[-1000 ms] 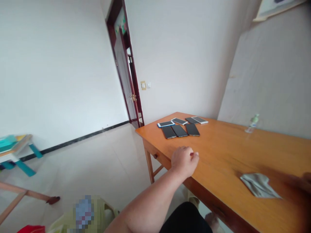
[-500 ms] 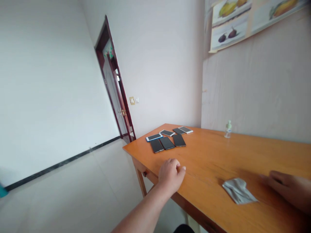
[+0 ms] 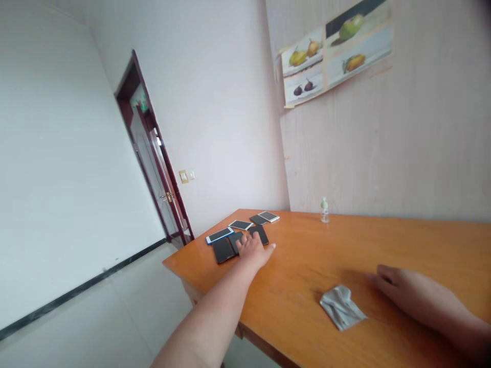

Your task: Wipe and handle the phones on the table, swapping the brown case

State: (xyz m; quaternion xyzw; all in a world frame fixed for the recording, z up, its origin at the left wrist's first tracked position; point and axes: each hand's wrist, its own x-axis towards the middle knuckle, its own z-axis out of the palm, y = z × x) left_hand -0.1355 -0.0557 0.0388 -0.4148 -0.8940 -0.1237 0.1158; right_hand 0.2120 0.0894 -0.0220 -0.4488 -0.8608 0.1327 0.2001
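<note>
My left hand (image 3: 253, 248) reaches over several smartphones at the table's far left corner, its fingers apart. The fingertips are over or on the middle black smartphone (image 3: 235, 238) and the near edge of the right black smartphone (image 3: 261, 234); contact is unclear. Another black smartphone (image 3: 223, 251) lies to the left. Behind them are a white smartphone with a blue edge (image 3: 220, 235), a white smartphone (image 3: 240, 225), a dark smartphone (image 3: 258, 219) and a silver-white smartphone (image 3: 269, 216). My right hand (image 3: 402, 286), slightly blurred, rests with loosely extended fingers beside a crumpled grey cloth (image 3: 342, 307), holding nothing.
The orange wooden table (image 3: 291, 255) runs along the wall. A small clear bottle with a pale green top (image 3: 325, 210) stands near its back edge. Fruit pictures (image 3: 337, 51) hang above, and a partly open door (image 3: 148, 153) is at the left.
My left hand has moved forward from the table's near edge to the smartphones, and its fingers have spread. The view has turned to the right, so everything sits further left.
</note>
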